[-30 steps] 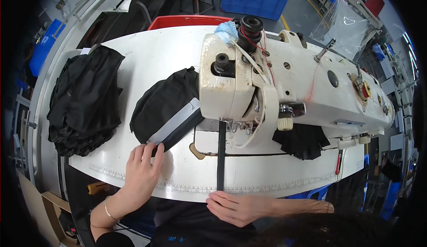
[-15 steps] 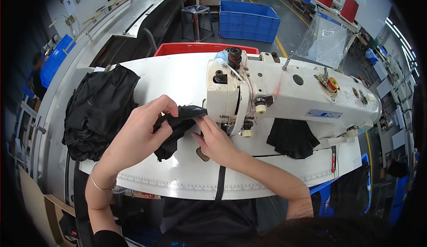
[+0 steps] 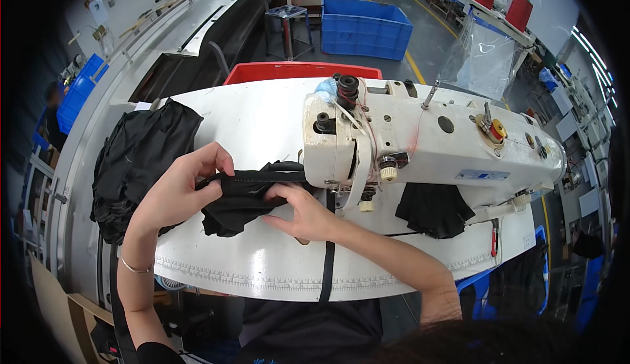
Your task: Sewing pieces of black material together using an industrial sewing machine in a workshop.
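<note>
A piece of black fabric lies on the white sewing table, its far edge running under the head of the sewing machine. My left hand pinches the left end of that edge between thumb and fingers. On top of the fabric, close to the machine's needle area, rests my right hand, thumb spread away from the fingers. A straight ridged line runs along the edge between both hands. The machine head hides the needle. From the table's front edge a narrow black strip leads up toward the needle area.
A tall heap of black fabric pieces stands at the left. Another black piece lies under the machine arm. A red-handled tool lies at the right edge. Behind the table are a red bin and a blue crate.
My left hand has moved left, drawing the fabric edge out straighter. My right hand has slid slightly left and down, and more of the fabric lies spread out.
</note>
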The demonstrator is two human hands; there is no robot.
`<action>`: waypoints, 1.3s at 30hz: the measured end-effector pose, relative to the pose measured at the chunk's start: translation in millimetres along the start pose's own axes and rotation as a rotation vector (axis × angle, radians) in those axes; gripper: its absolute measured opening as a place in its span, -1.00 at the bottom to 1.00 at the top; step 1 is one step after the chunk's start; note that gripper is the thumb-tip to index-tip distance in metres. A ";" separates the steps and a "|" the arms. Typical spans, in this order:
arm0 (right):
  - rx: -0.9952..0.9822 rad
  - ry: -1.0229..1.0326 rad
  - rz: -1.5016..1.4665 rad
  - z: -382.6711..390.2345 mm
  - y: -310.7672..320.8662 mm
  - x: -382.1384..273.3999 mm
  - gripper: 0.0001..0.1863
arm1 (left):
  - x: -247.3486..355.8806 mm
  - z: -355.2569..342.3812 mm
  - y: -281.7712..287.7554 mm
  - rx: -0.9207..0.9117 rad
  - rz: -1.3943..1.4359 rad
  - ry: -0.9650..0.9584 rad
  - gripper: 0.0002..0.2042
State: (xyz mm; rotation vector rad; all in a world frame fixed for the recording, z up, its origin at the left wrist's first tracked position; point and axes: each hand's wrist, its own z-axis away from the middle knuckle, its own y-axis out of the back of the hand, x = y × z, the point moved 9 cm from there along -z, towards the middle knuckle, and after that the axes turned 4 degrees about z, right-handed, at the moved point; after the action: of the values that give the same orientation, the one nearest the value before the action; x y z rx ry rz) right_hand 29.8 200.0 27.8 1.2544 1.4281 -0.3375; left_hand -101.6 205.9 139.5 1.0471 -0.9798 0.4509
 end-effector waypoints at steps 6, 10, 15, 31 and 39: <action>0.052 -0.044 0.331 17.4 14.5 -4.3 -0.79 | -12.8 -12.8 21.1 0.075 -0.053 -0.003 -0.80; 0.183 0.112 0.325 37.7 8.7 -29.3 -0.87 | 22.7 -31.4 0.0 0.554 -1.098 -0.317 -0.75; 0.291 -0.046 0.231 44.3 24.5 -11.2 -0.79 | 1.0 -6.8 -95.1 0.272 -0.591 -0.718 -0.63; -0.413 0.010 0.425 62.8 -36.5 -22.1 -0.53 | -39.9 -34.3 -131.8 0.178 -0.177 -0.348 -0.78; -0.384 0.281 0.751 156.0 -28.4 -47.8 -0.21 | -33.3 -41.4 -166.6 0.164 -0.923 -0.625 -0.59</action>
State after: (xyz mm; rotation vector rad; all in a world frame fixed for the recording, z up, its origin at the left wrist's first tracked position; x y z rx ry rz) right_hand 80.3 43.6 7.5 1.4403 1.0723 0.6133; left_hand 20.2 169.1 19.7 1.6991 -0.8773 -0.6009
